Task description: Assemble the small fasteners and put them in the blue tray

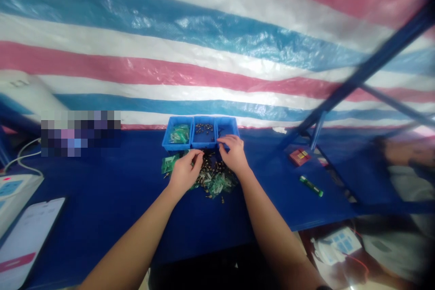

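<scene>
Small brassy parts (206,168) lie heaped; blue bins (176,147) hold green packets (180,134) and dark pieces (205,128); I can't tell if left fingers (197,163) or right fingers (229,138) grip anything

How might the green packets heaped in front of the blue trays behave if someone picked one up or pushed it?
The green packets would probably flop, since their covering looks like thin, crumpled film. They may feel slippery, as that film seems smooth. Pushed, they would likely nudge the loose brass-coloured pieces beside them.
</scene>
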Motion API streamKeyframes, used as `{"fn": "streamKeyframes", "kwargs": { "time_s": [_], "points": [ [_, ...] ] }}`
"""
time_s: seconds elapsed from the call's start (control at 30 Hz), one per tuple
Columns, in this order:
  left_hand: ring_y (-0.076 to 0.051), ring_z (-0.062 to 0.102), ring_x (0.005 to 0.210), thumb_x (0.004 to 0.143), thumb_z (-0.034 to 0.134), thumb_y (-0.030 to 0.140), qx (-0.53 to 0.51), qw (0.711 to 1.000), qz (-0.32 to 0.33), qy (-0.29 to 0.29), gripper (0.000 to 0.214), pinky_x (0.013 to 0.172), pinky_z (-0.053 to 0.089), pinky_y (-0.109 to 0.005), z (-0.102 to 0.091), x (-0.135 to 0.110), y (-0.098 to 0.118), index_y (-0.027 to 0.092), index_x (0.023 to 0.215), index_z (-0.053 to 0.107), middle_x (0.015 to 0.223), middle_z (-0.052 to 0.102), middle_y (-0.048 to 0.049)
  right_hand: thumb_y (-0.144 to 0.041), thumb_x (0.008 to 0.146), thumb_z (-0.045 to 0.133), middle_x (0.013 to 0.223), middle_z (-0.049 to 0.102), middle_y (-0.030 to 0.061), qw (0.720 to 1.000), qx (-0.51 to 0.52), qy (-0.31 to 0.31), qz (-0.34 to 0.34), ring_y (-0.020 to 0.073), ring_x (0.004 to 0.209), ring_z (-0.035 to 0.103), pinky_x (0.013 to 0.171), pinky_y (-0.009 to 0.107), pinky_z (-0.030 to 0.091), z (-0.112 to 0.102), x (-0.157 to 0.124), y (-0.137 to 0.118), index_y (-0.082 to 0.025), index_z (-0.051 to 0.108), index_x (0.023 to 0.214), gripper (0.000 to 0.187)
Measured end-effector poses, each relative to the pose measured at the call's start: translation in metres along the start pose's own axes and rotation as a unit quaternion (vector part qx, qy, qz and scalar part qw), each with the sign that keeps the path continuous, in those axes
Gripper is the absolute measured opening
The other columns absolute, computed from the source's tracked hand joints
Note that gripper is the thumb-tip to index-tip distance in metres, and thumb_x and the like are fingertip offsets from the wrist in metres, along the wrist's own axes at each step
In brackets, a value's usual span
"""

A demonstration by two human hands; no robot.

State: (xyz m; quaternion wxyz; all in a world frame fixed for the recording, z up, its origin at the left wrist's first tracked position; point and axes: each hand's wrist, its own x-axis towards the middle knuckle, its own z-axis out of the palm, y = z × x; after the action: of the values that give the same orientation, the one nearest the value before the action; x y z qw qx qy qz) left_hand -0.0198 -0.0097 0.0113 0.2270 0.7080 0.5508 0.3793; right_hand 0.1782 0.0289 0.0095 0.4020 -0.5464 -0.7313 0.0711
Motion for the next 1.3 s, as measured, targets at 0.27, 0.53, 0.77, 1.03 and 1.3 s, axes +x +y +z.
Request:
{"fn": "streamKeyframes", "kwargs": {
  "time_s": [0.27,0.53,0.77,1.03,1.3],
  "points": [
    [-0.013,0.061,0.059,0.095,0.047,0.041,0.002,1.0,-0.002,-0.01,0.027,0.06,0.044,-0.024,0.001,0.0,-0.002,0.022,0.1,0.065,0.075,0.07,0.0001,-0.027,0.092,0.05,0.103,0.074,0.0028,0.989,-0.067,-0.127,0.038,0.0191,0.09,0.067,0.082,0.029,0.051,0.006,-0.008,-0.014,-0.026,0.069,0.111,0.027],
    [-0.013,0.061,0.06,0.095,0.046,0.042,0.0,1.0,0.0,-0.006,0.027,0.06,0.044,-0.024,0.002,0.0,-0.003,0.022,0.101,0.064,0.076,0.069,0.0001,-0.031,0.092,0.049,0.102,0.074,0.0031,0.956,-0.154,-0.238,0.079,0.0207,0.093,0.068,0.077,0.028,0.049,0.007,-0.005,-0.012,-0.029,0.069,0.107,0.026],
    [-0.012,0.058,0.055,0.095,0.046,0.042,0.008,1.0,0.001,-0.011,0.028,0.058,0.043,-0.024,0.002,0.0,-0.002,0.022,0.1,0.064,0.074,0.068,0.0006,-0.032,0.09,0.054,0.097,0.074,0.0039,0.965,-0.114,-0.226,0.073,0.0194,0.088,0.068,0.072,0.026,0.048,0.007,-0.005,-0.014,-0.026,0.071,0.105,0.023],
    [-0.012,0.06,0.056,0.093,0.05,0.042,-0.01,1.0,-0.004,0.002,0.03,0.059,0.045,-0.023,0.002,0.0,-0.002,0.022,0.113,0.061,0.072,0.067,0.0018,-0.034,0.089,0.056,0.08,0.071,0.0015,0.989,0.098,-0.096,0.047,0.0143,0.07,0.064,0.07,0.025,0.05,0.008,-0.008,-0.015,-0.021,0.068,0.105,0.024],
    [-0.013,0.062,0.059,0.092,0.05,0.044,-0.019,1.0,-0.001,0.005,0.032,0.059,0.047,-0.023,0.003,0.0,-0.003,0.023,0.113,0.062,0.074,0.068,0.0009,-0.033,0.088,0.061,0.086,0.073,0.0037,0.978,0.193,-0.083,0.014,0.0161,0.075,0.067,0.074,0.028,0.054,0.013,-0.01,-0.025,-0.02,0.071,0.102,0.022]
  ]
}}
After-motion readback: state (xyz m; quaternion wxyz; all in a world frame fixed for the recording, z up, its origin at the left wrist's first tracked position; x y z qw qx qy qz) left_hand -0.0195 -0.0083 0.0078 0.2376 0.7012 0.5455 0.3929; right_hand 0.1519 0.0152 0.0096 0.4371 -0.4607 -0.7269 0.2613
